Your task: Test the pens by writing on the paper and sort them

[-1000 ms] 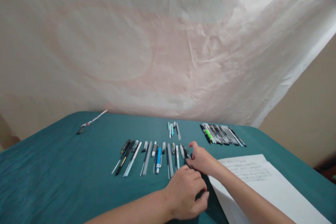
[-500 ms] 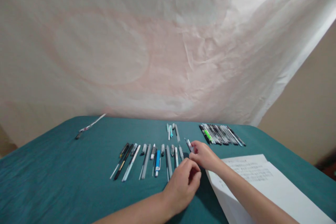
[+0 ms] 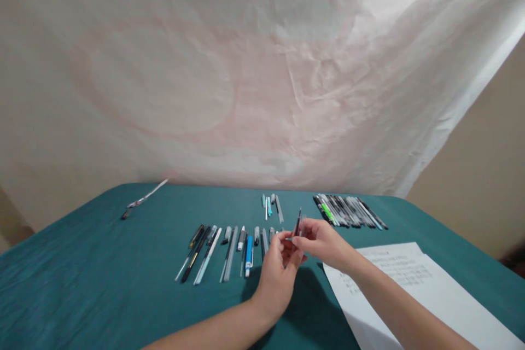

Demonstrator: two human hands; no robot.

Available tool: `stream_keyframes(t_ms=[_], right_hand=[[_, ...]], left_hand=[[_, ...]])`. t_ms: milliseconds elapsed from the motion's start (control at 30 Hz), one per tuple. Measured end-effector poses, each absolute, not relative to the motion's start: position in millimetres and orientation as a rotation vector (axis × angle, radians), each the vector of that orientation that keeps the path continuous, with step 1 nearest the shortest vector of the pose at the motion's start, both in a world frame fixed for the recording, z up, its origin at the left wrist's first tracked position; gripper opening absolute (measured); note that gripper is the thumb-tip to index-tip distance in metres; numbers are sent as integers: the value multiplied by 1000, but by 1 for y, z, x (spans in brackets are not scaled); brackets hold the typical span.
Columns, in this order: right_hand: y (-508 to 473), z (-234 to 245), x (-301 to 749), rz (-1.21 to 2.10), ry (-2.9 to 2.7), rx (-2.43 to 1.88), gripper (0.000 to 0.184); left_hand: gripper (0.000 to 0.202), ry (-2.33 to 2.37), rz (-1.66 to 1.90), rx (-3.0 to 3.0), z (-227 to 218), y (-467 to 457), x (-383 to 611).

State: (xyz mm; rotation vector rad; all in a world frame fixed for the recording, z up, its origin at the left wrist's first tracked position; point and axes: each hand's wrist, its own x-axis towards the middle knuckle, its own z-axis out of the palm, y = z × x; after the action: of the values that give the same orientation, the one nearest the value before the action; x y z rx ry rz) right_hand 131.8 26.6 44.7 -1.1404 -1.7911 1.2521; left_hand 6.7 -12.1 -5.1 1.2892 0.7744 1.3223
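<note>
My left hand (image 3: 275, 270) and my right hand (image 3: 322, 241) meet above the table, fingers closed around a slim dark pen (image 3: 298, 224) that points upward. Its lower part is hidden by the fingers. Beside it, a small clear piece shows at my right fingertips, too blurred to name. To the left of my hands lies a row of taken-apart pens: a blue pen (image 3: 249, 254), a grey clear barrel (image 3: 231, 256), a white-blue barrel (image 3: 208, 257), a black pen (image 3: 195, 255) and several caps. My left hand covers the right end of this row.
Farther back lies a small group of pen parts (image 3: 279, 209). A dense row of pens (image 3: 348, 211), one bright green, sits at the back right. Printed white sheets (image 3: 394, 268) lie under my right forearm. A thin white strip (image 3: 150, 194) rests at the far left.
My left hand has risen and joined the right at the pen. The right hand has shifted slightly, and the dark pen now stands more upright between the fingers.
</note>
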Motion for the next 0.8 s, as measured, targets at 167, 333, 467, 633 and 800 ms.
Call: stream_keyframes(t_ms=[167,333,467,633,800], right_hand=[[27,56,138,1186,-1762,-1106,16],[25,82,157,1055,-1525,-1024,23],[25,95,173,965,-1492,-997,24],[24,101,180,924,-1572,-1048,22],[22,103,180,890,-1672,-1091,23]], left_hand=[[33,866,1306,1382,-11,-11,5],[22,939,1248,1568,-7,-14,4],[18,919,1235,1675,-1,-18,4],[19,920,1235,1693,1,-19,3],[19,922,1224,1718,1,-18,3]])
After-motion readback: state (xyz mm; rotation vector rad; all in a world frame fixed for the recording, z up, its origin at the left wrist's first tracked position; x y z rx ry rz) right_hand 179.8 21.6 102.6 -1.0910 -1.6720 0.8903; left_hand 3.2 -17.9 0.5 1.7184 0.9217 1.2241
